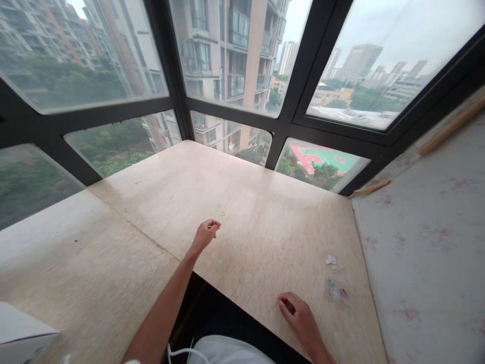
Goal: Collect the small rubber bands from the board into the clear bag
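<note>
My left hand [206, 231] is over the middle of the tabletop, its fingers pinched together; whatever they hold is too small to make out. Just beyond its fingertips lie two small thin rings, a nearer ring [223, 214] and a farther ring [219, 206]. Close to the front edge rests my right hand [297, 309], fingers curled in and thumb against the index finger. Anything inside that hand is hidden. To its right is a clear plastic case [337, 292] with several small coloured pieces in it. Behind the case sit some small white pieces [331, 260].
The pale marbled tabletop [257, 237] runs up to dark-framed windows [182, 121]. A patterned wall [420, 263] borders it on the right. At the lower left stands a white box [22, 331]. A white cord [187, 350] hangs by my lap.
</note>
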Demonstrator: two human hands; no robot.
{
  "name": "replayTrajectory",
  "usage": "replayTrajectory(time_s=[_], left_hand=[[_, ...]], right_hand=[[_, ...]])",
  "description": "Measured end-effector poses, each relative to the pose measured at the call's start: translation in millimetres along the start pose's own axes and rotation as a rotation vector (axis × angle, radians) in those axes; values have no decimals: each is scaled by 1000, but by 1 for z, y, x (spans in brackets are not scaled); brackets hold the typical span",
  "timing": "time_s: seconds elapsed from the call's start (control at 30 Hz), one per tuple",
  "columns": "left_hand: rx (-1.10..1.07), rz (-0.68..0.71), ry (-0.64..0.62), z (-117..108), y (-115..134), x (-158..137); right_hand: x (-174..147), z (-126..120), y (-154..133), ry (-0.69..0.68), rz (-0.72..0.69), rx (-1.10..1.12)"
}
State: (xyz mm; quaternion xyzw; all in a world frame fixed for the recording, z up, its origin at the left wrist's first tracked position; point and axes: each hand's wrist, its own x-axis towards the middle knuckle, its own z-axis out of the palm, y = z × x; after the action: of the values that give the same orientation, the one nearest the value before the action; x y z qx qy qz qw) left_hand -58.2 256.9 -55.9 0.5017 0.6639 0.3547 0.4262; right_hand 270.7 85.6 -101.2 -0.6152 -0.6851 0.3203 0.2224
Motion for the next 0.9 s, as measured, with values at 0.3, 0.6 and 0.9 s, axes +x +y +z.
replayTrajectory(time_s=[0.3, 0.6, 0.9], left_hand=[[870, 176, -4, 19, -9, 82], [966, 279, -128, 12, -4, 99], [1037, 345, -293, 3, 10, 111]], right_hand=[[13, 14, 9, 258, 83, -52], [13, 21, 11, 365, 90, -135], [13, 19, 11, 334, 29, -149]])
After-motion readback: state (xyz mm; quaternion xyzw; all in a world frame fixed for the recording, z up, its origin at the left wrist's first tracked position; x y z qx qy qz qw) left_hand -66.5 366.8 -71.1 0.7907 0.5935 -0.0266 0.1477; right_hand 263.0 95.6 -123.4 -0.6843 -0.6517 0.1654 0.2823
